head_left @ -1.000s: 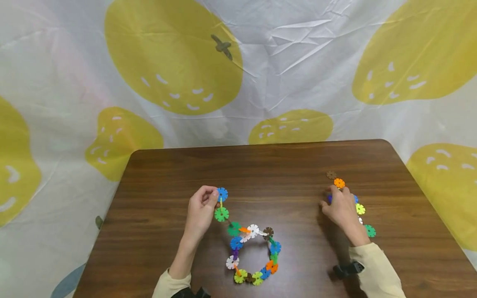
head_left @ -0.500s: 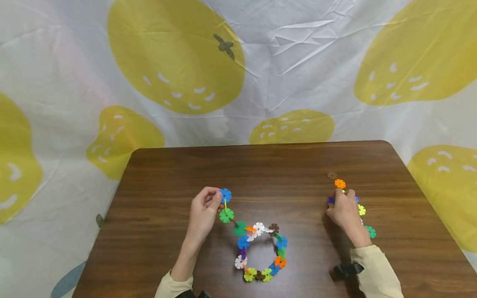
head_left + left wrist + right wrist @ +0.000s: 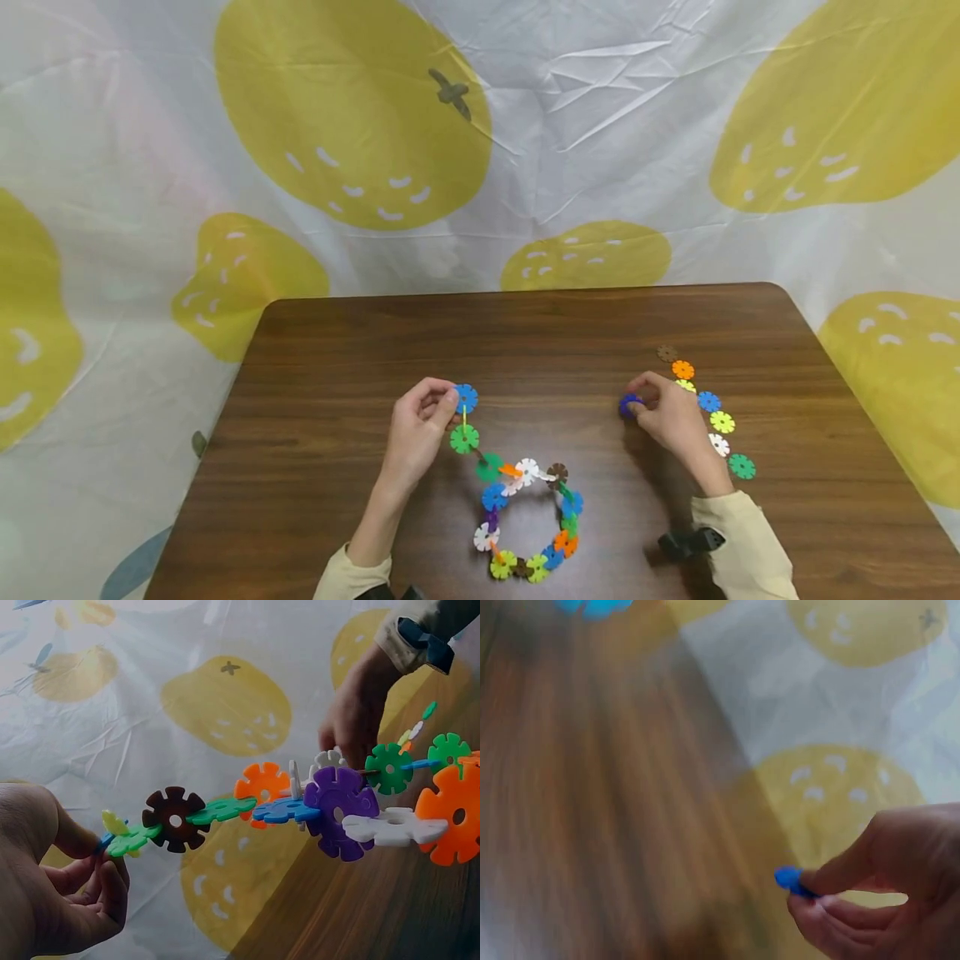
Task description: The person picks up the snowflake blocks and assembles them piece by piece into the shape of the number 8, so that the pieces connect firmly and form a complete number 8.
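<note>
My left hand [image 3: 417, 429] pinches a light blue notched disc [image 3: 466, 397] at the end of a chain of interlocked plastic snowflake discs. From it the chain runs down through a yellow and a green disc [image 3: 464, 438] into a closed ring of many colours, with a white disc [image 3: 486, 537] on its left side. In the left wrist view, purple [image 3: 341, 814] and brown discs [image 3: 174, 820] of the chain stretch away from the fingers. Between thumb and fingers my right hand [image 3: 671, 421] pinches a dark blue disc [image 3: 629, 406], also seen as a blue disc [image 3: 787, 878] in the right wrist view.
A slanting row of loose discs lies on the right of the wooden table [image 3: 337, 342], from a brown disc [image 3: 667, 353] through an orange disc [image 3: 682, 369] to a green disc [image 3: 742, 466]. Behind the table hangs a lemon-print cloth [image 3: 570, 125].
My right hand has picked the dark blue disc from the row and moved left with it, uncovering the other discs. The left hand and its chain have shifted slightly right.
</note>
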The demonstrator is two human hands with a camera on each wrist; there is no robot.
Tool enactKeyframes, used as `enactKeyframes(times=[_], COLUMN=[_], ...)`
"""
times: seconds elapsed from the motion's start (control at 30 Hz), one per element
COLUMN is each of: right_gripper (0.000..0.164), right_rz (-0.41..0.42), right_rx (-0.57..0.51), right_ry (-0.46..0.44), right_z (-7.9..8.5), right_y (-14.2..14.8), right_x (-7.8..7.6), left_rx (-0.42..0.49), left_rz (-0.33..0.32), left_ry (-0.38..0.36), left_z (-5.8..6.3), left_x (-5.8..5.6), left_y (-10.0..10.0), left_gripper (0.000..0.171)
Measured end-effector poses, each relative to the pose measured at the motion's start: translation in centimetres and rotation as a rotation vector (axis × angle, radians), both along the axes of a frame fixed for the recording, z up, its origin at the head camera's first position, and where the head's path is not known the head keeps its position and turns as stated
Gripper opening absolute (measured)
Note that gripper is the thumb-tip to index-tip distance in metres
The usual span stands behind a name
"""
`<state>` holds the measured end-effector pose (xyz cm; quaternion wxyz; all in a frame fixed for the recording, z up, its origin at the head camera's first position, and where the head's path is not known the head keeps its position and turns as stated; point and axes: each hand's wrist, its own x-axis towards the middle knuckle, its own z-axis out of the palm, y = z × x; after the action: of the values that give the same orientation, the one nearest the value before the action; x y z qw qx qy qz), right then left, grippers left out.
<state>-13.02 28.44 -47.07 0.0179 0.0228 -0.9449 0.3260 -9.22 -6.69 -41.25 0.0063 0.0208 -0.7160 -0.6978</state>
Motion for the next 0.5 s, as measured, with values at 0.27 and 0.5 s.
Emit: enactKeyframes(times=[0.27, 0.5], right_gripper=[0.021, 0.02], right_rz=[0.068, 0.116], right_rx=[-0.34, -0.509], right_ry=[-0.064, -0.03], right_z=[3.1, 5.1], right_y=[-3.6, -6.4], right_x=[-0.1, 0.3], left_rx=[-0.001, -0.018], left_rz=[0.004, -0.005], left_ry=[0.022, 0.028], left_z=[0.0, 0.1], left_x=[0.0, 0.0], left_y=[0.1, 0.1], left_gripper=[0.012, 0.012])
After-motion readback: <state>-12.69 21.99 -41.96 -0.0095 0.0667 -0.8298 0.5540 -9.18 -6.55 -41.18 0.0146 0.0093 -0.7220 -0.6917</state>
